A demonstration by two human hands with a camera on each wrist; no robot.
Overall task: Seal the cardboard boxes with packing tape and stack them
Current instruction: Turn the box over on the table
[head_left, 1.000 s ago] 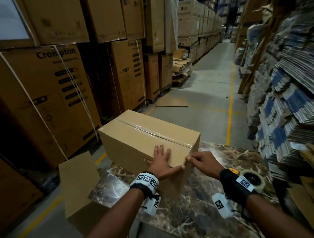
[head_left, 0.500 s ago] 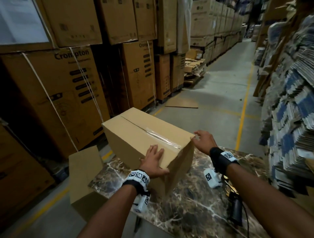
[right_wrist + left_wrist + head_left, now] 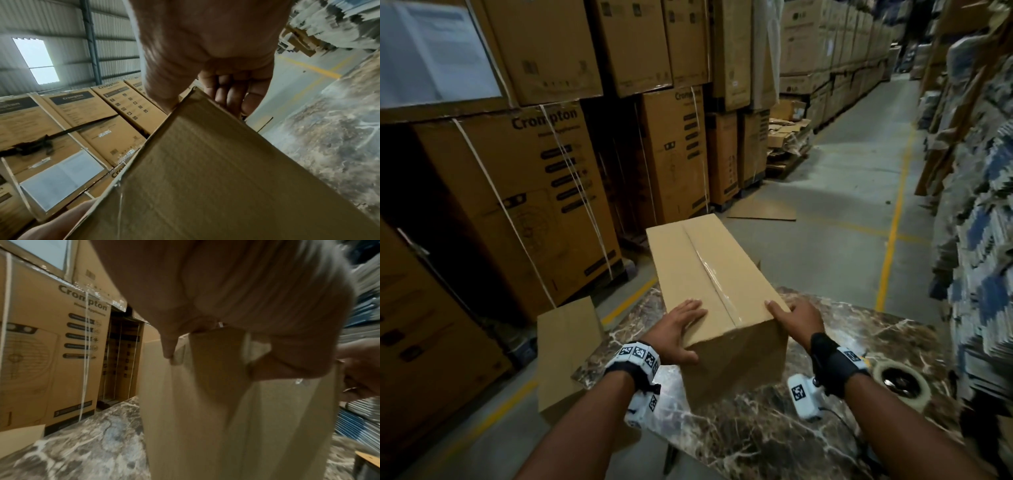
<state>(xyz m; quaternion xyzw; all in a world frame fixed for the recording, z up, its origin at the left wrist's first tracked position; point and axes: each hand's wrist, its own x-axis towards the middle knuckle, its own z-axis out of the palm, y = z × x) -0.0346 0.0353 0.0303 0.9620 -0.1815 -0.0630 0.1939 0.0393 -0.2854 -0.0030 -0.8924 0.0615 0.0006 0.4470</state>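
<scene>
Turning since 1 s ago: the cardboard box (image 3: 717,291) then sat w/ its long side facing the person, tape seam running across; now it's swung round so a short end faces them and the clear tape strip (image 3: 714,274) runs away down the top. Half a sec ago it was mid-swing, right hand out at the far right corner. Box sits on the marble worktop (image 3: 774,442), at its left-far part, far end reaching out past the edge.

Left hand (image 3: 678,334) was flat on the near face; now its fingers (image 3: 690,310) lie straight on the top left of the seam, thumb down over the near edge onto the end face, so pressing rather than curled round. Right hand (image 3: 796,320) was at the near right corner before; now its thumb lies on the top edge at the near right corner, and the right wrist view shows the other fingers (image 3: 232,95) down the right side face — clasping that corner.

Count: 1 box on the worktop, 1 tape strip on it, 2 hands on it, 1 tape roll (image 3: 900,382) on the worktop right of the right wrist, apart from the box. 1 flat cardboard piece (image 3: 566,346) stands beside the worktop's left edge, same spot as before. Big Crompton cartons (image 3: 524,192) stacked left.
</scene>
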